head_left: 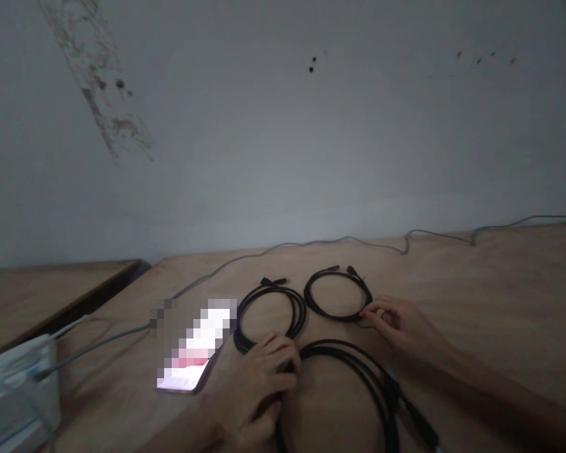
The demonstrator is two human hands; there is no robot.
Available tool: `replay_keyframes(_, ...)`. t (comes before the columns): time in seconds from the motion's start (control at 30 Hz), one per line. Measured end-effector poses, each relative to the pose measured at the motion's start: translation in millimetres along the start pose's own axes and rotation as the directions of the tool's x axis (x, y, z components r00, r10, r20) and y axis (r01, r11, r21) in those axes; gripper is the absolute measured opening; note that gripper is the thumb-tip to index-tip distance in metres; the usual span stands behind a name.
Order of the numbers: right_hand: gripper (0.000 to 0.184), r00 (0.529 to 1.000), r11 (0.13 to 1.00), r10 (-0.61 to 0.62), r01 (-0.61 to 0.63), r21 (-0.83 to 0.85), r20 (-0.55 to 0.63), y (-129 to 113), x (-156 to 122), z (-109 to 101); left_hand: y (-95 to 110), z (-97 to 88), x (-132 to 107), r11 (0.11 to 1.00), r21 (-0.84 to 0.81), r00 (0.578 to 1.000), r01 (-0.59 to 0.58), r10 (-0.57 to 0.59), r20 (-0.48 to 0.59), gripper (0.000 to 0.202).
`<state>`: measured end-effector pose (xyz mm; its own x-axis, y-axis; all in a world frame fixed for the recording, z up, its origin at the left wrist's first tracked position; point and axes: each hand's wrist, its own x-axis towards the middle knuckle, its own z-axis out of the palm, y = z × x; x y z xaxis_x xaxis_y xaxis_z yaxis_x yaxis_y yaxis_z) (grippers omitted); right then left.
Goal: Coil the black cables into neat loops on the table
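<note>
Head view: two bare hands at work over a wooden table [500, 296], low in the frame.
Left hand [259, 380]: bottom centre, back upward, fingers and thumb curved about the left side of the front coil; whether they clamp it cannot be told, as the hand hides the contact.
Right hand [396, 321]: right of centre in the lower half, thumb and index fingertip pinched together on the lower right edge of the right coil, where a thin dark strand shows.
Front coil [390, 393]: black cable in several loops, bottom centre, cut by the lower edge; a dark plug [424, 431] points toward the lower right.
Left coil [302, 308]: black cable lying flat just below the frame's centre, its two connectors crossing at the top, its lower edge partly behind the left hand.
Right coil [308, 292]: smaller, beside the left coil, two connector ends at its top.
Phone [202, 346]: lower left of centre, screen lit, mostly pixelated.
White box [33, 402]: lower left corner.
Grey cord [287, 244]: along the table's far side, toward the right edge.
Wall [283, 145]: upper half, grey, scuffed upper left.
</note>
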<state>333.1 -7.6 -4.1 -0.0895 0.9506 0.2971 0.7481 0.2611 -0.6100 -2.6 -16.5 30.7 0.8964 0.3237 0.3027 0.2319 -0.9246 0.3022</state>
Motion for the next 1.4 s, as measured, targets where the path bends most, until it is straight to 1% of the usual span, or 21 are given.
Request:
replay_keyframes(0.07, 0.026, 1.000, 1.000, -0.023, 0.023, -0.020, 0.003, 4, 3, -2, -1, 2.3, -1, 0.998, 0.059, 0.999, 0.031, -0.029, -0.028, 0.004)
replay_keyframes(0.17, 0.020, 0.997, 0.999, -0.045, 0.046, -0.014, 0.059, 3, 4, -5, -1, 5.8, -3, 0.986, 0.117, 0.992, 0.119, -0.112, -0.064, 0.010)
replay_keyframes(0.27, 0.017, 0.988, 0.997, -0.077, 0.077, 0.011, 0.135, 0, 4, -5, 1, 6.5, -3, 0.969, 0.119, 0.976, 0.216, -0.211, -0.052, 0.021)
replay_keyframes(0.37, 0.022, 0.982, 0.997, -0.074, 0.076, -0.003, 0.176, 3, 4, -5, 2, 4.8, -1, 0.965, 0.095, 0.969, 0.245, -0.243, -0.032, 0.025)
replay_keyframes(0.47, 0.027, 0.982, 0.997, -0.056, 0.066, -0.050, 0.181, 12, 5, -4, 3, 3.9, 0, 0.961, 0.102, 0.966, 0.258, -0.256, -0.034, 0.019)
replay_keyframes(0.53, 0.026, 0.986, 0.995, -0.036, 0.051, -0.086, 0.161, 17, 6, -5, 5, 4.6, 1, 0.945, 0.139, 0.955, 0.296, -0.293, -0.040, 0.013)
replay_keyframes(0.63, 0.019, 0.992, 0.989, 0.008, 0.011, -0.150, 0.124, 20, 5, -7, 6, 6.7, 2, 0.910, 0.184, 0.928, 0.372, -0.365, -0.070, 0.008)
replay_keyframes(0.73, 0.015, 0.994, 0.982, 0.014, 0.007, -0.187, 0.108, 17, 5, -9, 8, 8.1, 4, 0.868, 0.153, 0.881, 0.473, -0.463, -0.101, 0.002)
replay_keyframes(0.8, 0.017, 0.995, 0.981, 0.003, 0.017, -0.195, 0.100, 13, 6, -10, 8, 7.9, 6, 0.835, 0.117, 0.843, 0.538, -0.531, -0.087, 0.010)
replay_keyframes(0.87, 0.019, 0.996, 0.984, -0.003, 0.019, -0.178, 0.090, 9, 5, -11, 9, 7.1, 8, 0.809, 0.127, 0.818, 0.574, -0.572, -0.053, 0.017)
replay_keyframes(1.0, 0.021, 1.000, 0.994, -0.022, 0.022, -0.107, -0.001, 6, 4, -10, 12, 6.7, 9, 0.776, 0.248, 0.799, 0.581, -0.601, 0.008, 0.013)
replay_keyframes(1.07, 0.022, 0.998, 0.996, -0.027, 0.023, -0.084, -0.054, 5, 4, -10, 12, 7.8, 8, 0.771, 0.285, 0.801, 0.569, -0.598, 0.018, 0.014)
replay_keyframes(1.17, 0.025, 0.995, 0.998, -0.015, 0.008, -0.069, -0.094, 5, 3, -10, 11, 10.6, 4, 0.777, 0.300, 0.811, 0.553, -0.584, 0.017, 0.014)
replay_keyframes(1.23, 0.025, 0.992, 0.998, -0.011, 0.002, -0.068, -0.125, 5, 2, -10, 9, 12.6, 1, 0.788, 0.297, 0.828, 0.540, -0.561, -0.017, 0.014)
replay_keyframes(1.3, 0.026, 0.987, 0.998, 0.003, -0.012, -0.054, -0.163, 4, 2, -10, 6, 13.9, -2, 0.791, 0.290, 0.838, 0.539, -0.539, -0.088, 0.013)
replay_keyframes(1.33, 0.027, 0.982, 0.999, 0.019, -0.027, -0.038, -0.187, 4, 2, -11, 3, 14.0, -2, 0.778, 0.288, 0.828, 0.558, -0.544, -0.137, 0.012)
replay_keyframes(1.37, 0.028, 0.978, 0.999, 0.035, -0.040, -0.023, -0.206, 3, 2, -11, 1, 13.7, -3, 0.753, 0.287, 0.806, 0.592, -0.561, -0.189, 0.012)
replay_keyframes(1.4, 0.029, 0.975, 0.999, 0.045, -0.048, -0.011, -0.220, 3, 2, -12, -2, 13.0, -3, 0.716, 0.287, 0.772, 0.636, -0.590, -0.238, 0.013)
